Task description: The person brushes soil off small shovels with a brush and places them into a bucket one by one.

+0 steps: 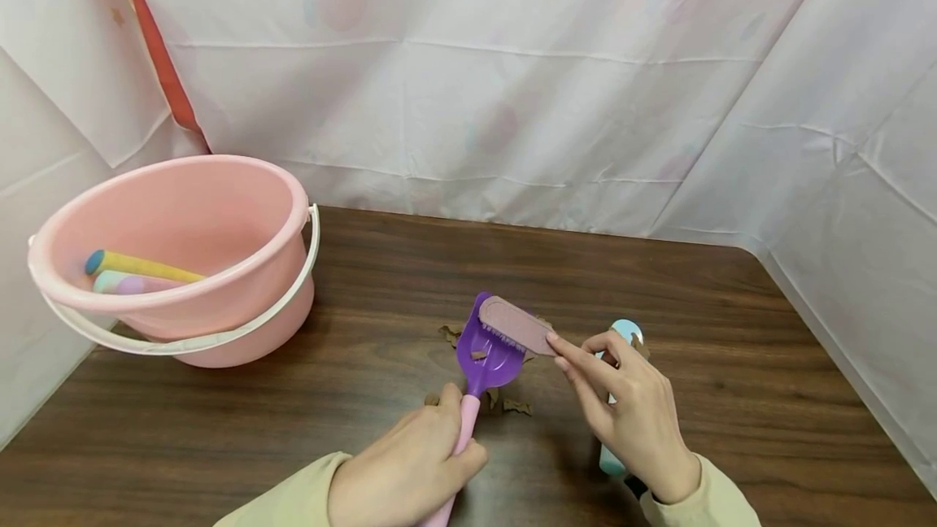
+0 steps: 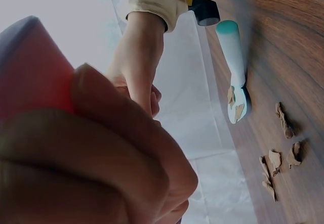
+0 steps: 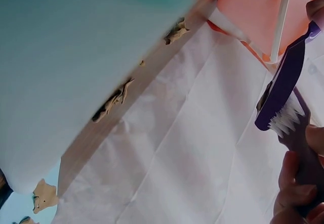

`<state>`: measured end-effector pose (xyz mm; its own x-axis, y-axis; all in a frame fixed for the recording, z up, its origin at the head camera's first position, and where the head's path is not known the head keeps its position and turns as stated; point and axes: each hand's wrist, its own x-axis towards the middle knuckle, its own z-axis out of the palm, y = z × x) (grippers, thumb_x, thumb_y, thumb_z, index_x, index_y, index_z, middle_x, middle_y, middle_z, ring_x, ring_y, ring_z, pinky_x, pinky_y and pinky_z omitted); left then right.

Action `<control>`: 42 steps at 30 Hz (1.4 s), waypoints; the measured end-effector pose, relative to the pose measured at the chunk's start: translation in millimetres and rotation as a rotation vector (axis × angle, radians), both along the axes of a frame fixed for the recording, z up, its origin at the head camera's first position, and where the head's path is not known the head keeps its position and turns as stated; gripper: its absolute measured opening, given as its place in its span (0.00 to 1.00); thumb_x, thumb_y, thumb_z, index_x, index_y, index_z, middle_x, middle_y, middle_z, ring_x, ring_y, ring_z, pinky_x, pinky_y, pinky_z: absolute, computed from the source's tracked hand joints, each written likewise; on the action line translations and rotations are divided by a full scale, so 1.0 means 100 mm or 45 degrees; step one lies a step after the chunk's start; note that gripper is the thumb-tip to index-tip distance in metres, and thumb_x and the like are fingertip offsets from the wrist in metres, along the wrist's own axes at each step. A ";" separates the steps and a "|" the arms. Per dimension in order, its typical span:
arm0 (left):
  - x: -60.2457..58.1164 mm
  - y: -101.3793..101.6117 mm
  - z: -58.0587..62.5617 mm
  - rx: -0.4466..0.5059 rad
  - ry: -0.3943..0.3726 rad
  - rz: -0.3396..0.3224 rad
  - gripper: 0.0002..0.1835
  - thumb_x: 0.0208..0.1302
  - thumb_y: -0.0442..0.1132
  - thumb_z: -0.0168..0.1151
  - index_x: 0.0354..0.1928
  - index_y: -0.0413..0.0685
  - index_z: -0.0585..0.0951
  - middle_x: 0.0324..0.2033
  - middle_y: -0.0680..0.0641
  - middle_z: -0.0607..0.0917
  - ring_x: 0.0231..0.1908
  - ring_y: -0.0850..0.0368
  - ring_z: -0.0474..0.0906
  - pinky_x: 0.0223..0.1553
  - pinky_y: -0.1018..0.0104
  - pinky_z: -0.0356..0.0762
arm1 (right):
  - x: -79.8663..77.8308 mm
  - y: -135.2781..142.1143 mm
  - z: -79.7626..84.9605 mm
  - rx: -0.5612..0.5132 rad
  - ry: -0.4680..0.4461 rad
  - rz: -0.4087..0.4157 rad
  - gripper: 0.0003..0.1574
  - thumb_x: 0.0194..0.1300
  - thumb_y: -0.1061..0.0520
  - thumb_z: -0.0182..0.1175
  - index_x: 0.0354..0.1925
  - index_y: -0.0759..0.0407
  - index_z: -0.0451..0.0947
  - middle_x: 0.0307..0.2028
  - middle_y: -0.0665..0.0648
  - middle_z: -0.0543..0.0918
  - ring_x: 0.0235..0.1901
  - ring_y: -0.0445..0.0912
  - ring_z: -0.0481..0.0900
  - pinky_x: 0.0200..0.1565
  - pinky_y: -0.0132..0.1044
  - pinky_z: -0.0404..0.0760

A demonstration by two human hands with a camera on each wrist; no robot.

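No text, label, brand, number or sign could be read in any of the three views.

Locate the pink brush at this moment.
In the head view, the pink brush is just below and right of centre, held by the right hand, partly over the purple scoop.

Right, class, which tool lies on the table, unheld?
The pale blue, teal-ended tool; the left hand grips the purple scoop, the right hand pinches the brush.
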<state>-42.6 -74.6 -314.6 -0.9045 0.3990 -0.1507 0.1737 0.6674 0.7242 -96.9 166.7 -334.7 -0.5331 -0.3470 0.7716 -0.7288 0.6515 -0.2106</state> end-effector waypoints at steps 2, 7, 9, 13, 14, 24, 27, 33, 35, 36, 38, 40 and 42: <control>0.00 0.00 0.00 0.004 -0.002 -0.001 0.13 0.55 0.45 0.54 0.34 0.45 0.66 0.23 0.49 0.70 0.22 0.60 0.66 0.24 0.68 0.64 | -0.01 0.00 0.00 -0.003 0.005 -0.016 0.19 0.71 0.45 0.51 0.48 0.49 0.84 0.30 0.46 0.75 0.23 0.33 0.61 0.21 0.19 0.57; 0.00 -0.01 -0.01 0.023 -0.012 -0.002 0.13 0.55 0.44 0.54 0.36 0.44 0.66 0.24 0.49 0.70 0.23 0.60 0.67 0.24 0.68 0.65 | -0.01 0.02 0.00 0.006 -0.018 -0.063 0.18 0.71 0.45 0.52 0.49 0.48 0.84 0.31 0.47 0.76 0.22 0.34 0.61 0.21 0.21 0.58; 0.00 -0.01 -0.02 0.033 -0.021 -0.007 0.13 0.55 0.44 0.54 0.36 0.44 0.66 0.24 0.49 0.70 0.22 0.60 0.67 0.24 0.68 0.65 | -0.01 0.03 -0.01 0.015 -0.036 -0.094 0.18 0.70 0.45 0.53 0.48 0.47 0.84 0.31 0.47 0.76 0.21 0.33 0.61 0.20 0.21 0.57; 0.01 -0.03 -0.05 0.062 -0.049 -0.039 0.14 0.54 0.43 0.55 0.37 0.43 0.65 0.22 0.49 0.70 0.20 0.61 0.67 0.23 0.69 0.66 | -0.04 0.10 -0.03 0.029 -0.066 -0.190 0.14 0.67 0.47 0.58 0.48 0.47 0.85 0.30 0.47 0.76 0.19 0.33 0.59 0.19 0.22 0.56; 0.01 -0.04 -0.06 0.076 -0.061 -0.045 0.14 0.54 0.43 0.55 0.37 0.43 0.65 0.22 0.49 0.70 0.19 0.61 0.67 0.22 0.69 0.66 | -0.05 0.13 -0.03 0.023 -0.066 -0.213 0.13 0.66 0.49 0.60 0.47 0.47 0.85 0.30 0.47 0.76 0.19 0.33 0.59 0.18 0.22 0.55; 0.00 -0.07 -0.09 0.071 -0.049 -0.052 0.14 0.54 0.44 0.55 0.35 0.43 0.65 0.23 0.48 0.69 0.21 0.59 0.66 0.22 0.68 0.65 | -0.01 0.17 -0.05 -0.116 -0.095 -0.108 0.13 0.62 0.55 0.64 0.46 0.53 0.85 0.29 0.47 0.76 0.20 0.30 0.59 0.22 0.20 0.59; -0.01 -0.06 -0.09 0.065 -0.042 -0.042 0.13 0.55 0.44 0.55 0.34 0.45 0.65 0.23 0.49 0.69 0.22 0.59 0.65 0.22 0.68 0.64 | 0.03 0.10 -0.03 -0.145 -0.007 0.100 0.15 0.67 0.52 0.59 0.45 0.57 0.85 0.29 0.49 0.76 0.21 0.30 0.61 0.24 0.18 0.60; -0.02 -0.05 -0.06 0.035 -0.017 -0.015 0.11 0.55 0.44 0.55 0.33 0.46 0.66 0.22 0.50 0.69 0.22 0.59 0.66 0.23 0.68 0.64 | 0.13 -0.01 0.00 -0.091 0.005 0.355 0.16 0.69 0.51 0.56 0.46 0.58 0.84 0.30 0.50 0.75 0.23 0.31 0.64 0.25 0.15 0.61; -0.03 -0.05 -0.05 0.040 -0.030 -0.013 0.12 0.55 0.44 0.55 0.35 0.44 0.67 0.21 0.50 0.70 0.22 0.59 0.66 0.22 0.68 0.65 | 0.14 -0.03 0.00 -0.066 -0.004 0.371 0.15 0.69 0.51 0.56 0.46 0.57 0.85 0.30 0.49 0.74 0.23 0.31 0.64 0.25 0.14 0.61; -0.03 -0.05 -0.05 0.042 -0.037 -0.013 0.13 0.55 0.44 0.55 0.35 0.43 0.67 0.21 0.50 0.70 0.21 0.59 0.66 0.22 0.68 0.65 | 0.15 -0.03 0.00 -0.055 -0.007 0.376 0.15 0.69 0.51 0.56 0.46 0.56 0.85 0.30 0.48 0.73 0.23 0.31 0.64 0.25 0.14 0.61; -0.03 -0.05 -0.05 0.051 -0.045 -0.024 0.14 0.55 0.44 0.55 0.37 0.42 0.68 0.22 0.50 0.70 0.21 0.60 0.67 0.22 0.68 0.66 | 0.15 -0.04 -0.02 -0.037 -0.019 0.379 0.15 0.68 0.50 0.57 0.46 0.55 0.85 0.29 0.47 0.73 0.23 0.30 0.63 0.25 0.14 0.61; -0.02 -0.05 -0.05 0.056 -0.044 -0.036 0.16 0.54 0.44 0.55 0.39 0.40 0.68 0.22 0.49 0.70 0.20 0.60 0.67 0.22 0.69 0.66 | 0.14 -0.04 -0.03 -0.021 -0.027 0.370 0.15 0.68 0.50 0.57 0.46 0.54 0.85 0.30 0.46 0.73 0.23 0.30 0.63 0.26 0.14 0.60; -0.01 -0.05 -0.06 0.056 -0.030 -0.049 0.16 0.54 0.44 0.56 0.39 0.40 0.68 0.23 0.49 0.70 0.20 0.61 0.67 0.21 0.69 0.66 | 0.14 -0.03 -0.05 -0.010 -0.034 0.355 0.16 0.68 0.49 0.56 0.46 0.54 0.85 0.30 0.46 0.73 0.23 0.30 0.63 0.25 0.14 0.60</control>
